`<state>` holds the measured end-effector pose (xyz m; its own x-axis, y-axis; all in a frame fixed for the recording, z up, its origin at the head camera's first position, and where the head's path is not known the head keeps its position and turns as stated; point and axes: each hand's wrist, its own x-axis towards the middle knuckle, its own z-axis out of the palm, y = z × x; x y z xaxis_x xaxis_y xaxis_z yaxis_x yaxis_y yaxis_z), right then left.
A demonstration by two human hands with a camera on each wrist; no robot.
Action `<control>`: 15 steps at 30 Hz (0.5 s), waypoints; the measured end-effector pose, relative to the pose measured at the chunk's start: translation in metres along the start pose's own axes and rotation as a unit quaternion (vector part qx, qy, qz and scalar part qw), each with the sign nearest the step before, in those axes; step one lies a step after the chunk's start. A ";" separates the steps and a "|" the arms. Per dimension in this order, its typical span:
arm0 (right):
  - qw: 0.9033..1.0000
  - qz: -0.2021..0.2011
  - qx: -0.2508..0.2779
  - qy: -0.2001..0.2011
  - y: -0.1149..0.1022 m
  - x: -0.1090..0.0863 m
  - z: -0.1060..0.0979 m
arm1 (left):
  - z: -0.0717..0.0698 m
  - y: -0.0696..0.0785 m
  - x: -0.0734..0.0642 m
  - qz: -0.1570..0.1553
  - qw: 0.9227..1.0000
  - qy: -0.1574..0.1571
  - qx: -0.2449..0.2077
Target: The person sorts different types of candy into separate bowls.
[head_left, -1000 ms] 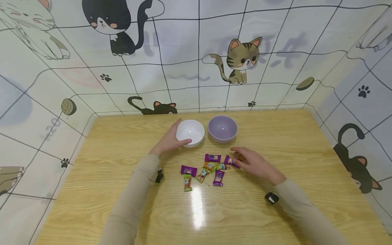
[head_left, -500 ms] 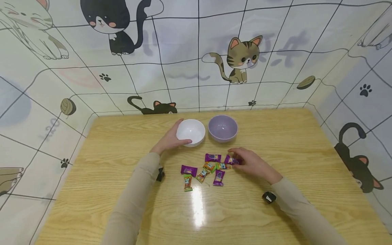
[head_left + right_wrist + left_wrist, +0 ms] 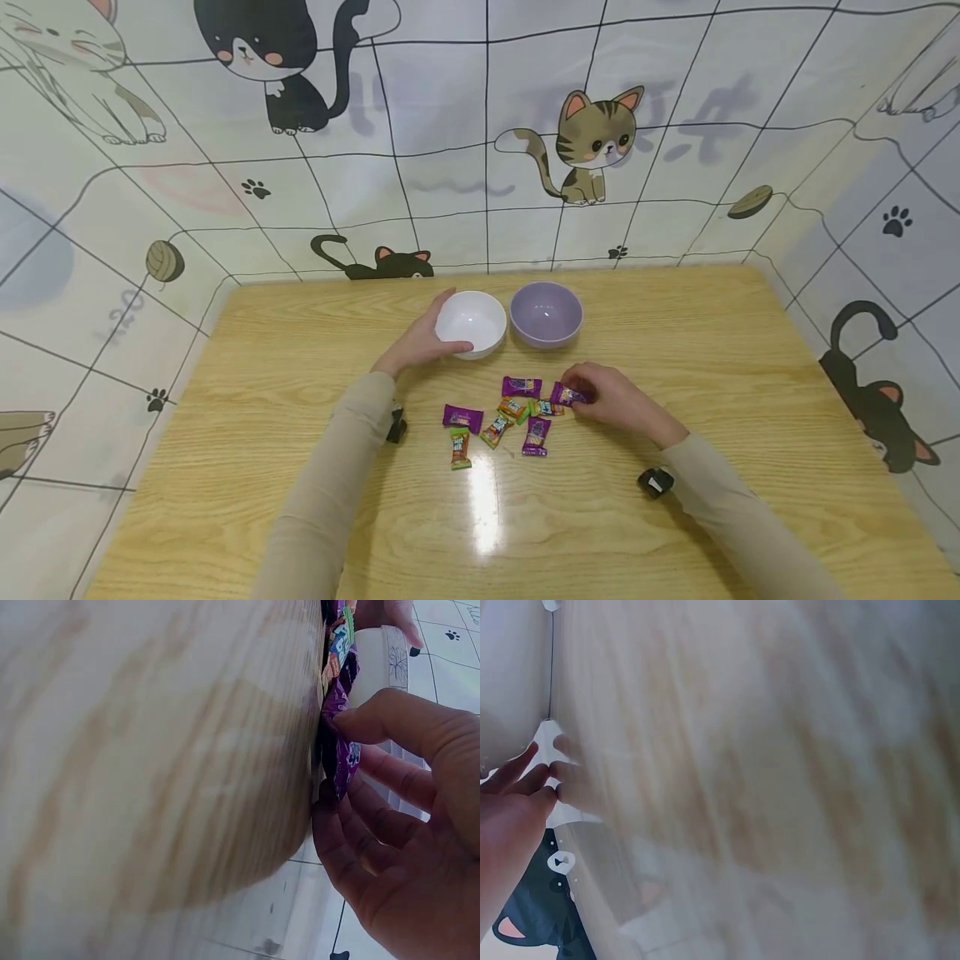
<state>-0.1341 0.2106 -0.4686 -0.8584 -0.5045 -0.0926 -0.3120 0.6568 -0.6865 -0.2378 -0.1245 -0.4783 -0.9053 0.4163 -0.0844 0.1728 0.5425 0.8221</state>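
Observation:
My left hand holds the white bowl from its left side, the thumb over the near rim and the fingers round the far side. A purple bowl stands close to its right. With thumb and fingers my right hand pinches a purple-wrapped candy; the right wrist view shows the thumb on the purple wrapper and fingertips at its lower end. That candy lies close to a green-and-orange wrapped candy. In the left wrist view, part of the left hand shows beside the bowl's pale side.
Several more candies lie in front of the bowls, among them a purple one, another purple one and a green-ended one. Behind the wooden table rises a cat-printed cloth wall.
My right hand has shifted slightly left, and its thumb and fingers have closed on the purple candy. My left hand has moved the white bowl slightly right, nearer the purple bowl.

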 end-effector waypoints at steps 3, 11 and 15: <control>1.000 -0.006 0.012 0.001 0.002 0.000 0.001 | 0.000 -0.001 0.001 0.001 1.000 -0.002 -0.005; 0.999 -0.003 0.050 0.002 0.007 0.000 0.003 | -0.001 -0.002 0.001 0.002 1.000 -0.007 -0.014; 0.997 0.007 0.070 0.009 0.005 -0.001 0.002 | -0.001 -0.002 0.001 0.001 1.000 -0.009 -0.015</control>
<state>-0.1341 0.2137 -0.4735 -0.8692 -0.4860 -0.0907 -0.2418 0.5779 -0.7794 -0.2393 -0.1256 -0.4792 -0.8975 0.4311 -0.0930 0.1630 0.5203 0.8383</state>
